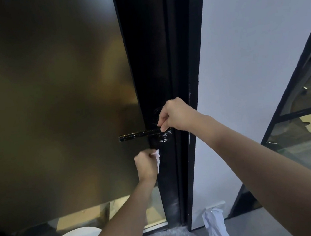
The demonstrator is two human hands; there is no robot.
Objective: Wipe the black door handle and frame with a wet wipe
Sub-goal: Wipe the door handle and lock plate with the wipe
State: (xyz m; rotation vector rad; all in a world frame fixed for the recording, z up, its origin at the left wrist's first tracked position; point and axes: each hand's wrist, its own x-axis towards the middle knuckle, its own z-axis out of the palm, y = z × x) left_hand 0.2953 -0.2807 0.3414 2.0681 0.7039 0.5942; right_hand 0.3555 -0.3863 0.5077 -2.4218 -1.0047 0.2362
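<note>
A person's left hand (145, 164), fingers curled round a white wet wipe (157, 159), presses it to the black frame (155, 59) just below the door handle (137, 135), whose right end the right hand (175, 114) grips with bent fingers. Firm vertical strokes would likely serve best, kept between the glass panel (50, 91) on the left and the wall (249, 49) on the right.

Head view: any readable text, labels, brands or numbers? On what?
None readable.
No print shows on the door handle, the black frame, the wet wipe in the left hand, or the white plastic on the floor.
Any marking on the lock cylinder is too small to tell.
</note>
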